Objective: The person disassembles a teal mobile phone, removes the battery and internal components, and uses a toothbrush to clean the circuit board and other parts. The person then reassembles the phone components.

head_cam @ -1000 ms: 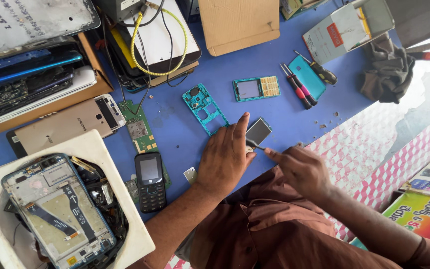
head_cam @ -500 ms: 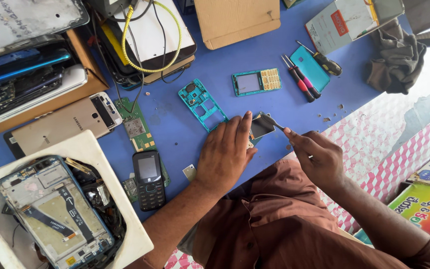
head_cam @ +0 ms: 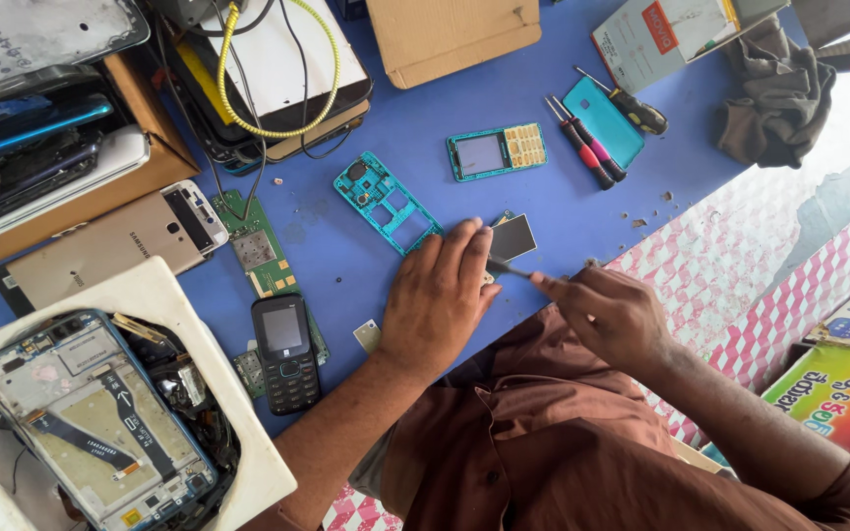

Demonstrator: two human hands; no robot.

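Observation:
My left hand point(head_cam: 440, 295) lies palm down on the blue table point(head_cam: 504, 108), fingertips pressing on a small circuit board with a dark screen point(head_cam: 514, 236). My right hand point(head_cam: 607, 310) grips a thin dark tool point(head_cam: 509, 266) whose tip reaches under my left fingers at the board's edge. A teal phone frame point(head_cam: 386, 202) lies just left of my left hand. A teal front cover with keypad point(head_cam: 497, 152) rests further up the table.
A black keypad phone point(head_cam: 285, 351) and a green circuit board point(head_cam: 253, 244) lie left. A white tray point(head_cam: 204, 315) holds an opened smartphone point(head_cam: 91, 423). Red screwdrivers point(head_cam: 582, 147), a teal back cover point(head_cam: 602, 118), a grey cloth point(head_cam: 774, 93), boxes and stacked phones ring the table.
My right hand has moved left toward the board and brought the tool tip under my left fingers. The left hand stays pressed on the board.

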